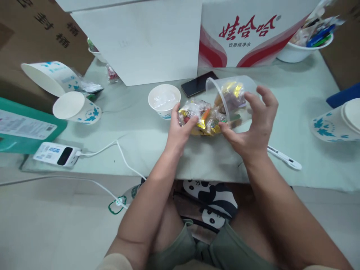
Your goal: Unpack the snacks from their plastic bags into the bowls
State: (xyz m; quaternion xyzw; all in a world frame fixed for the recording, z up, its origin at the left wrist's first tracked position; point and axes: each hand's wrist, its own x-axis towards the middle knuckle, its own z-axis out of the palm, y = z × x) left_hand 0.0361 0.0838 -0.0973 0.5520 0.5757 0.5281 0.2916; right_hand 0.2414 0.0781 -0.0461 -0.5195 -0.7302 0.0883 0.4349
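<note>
A clear plastic tub (247, 83) lies tipped on its side, its mouth facing left. Several snacks in shiny wrappers (206, 119) spill from the mouth, and more show through the wall. My left hand (180, 131) curls around the left side of the spilled pile, thumb on top of the wrappers. Around the near side of the tub bends my right hand (254, 127), fingers curved over its wall and thumb by the rim, touching the wrappers. A white paper bowl (164, 99) with clear plastic inside stands just left of the pile.
Behind lie a black phone (198, 84) and a large white carton (239, 33). A white utility knife (285, 157) rests at right, near stacked paper cups (332, 123). At left are a tipped paper cup (77, 107), a green jug (28, 125) and a cabled white device (57, 153).
</note>
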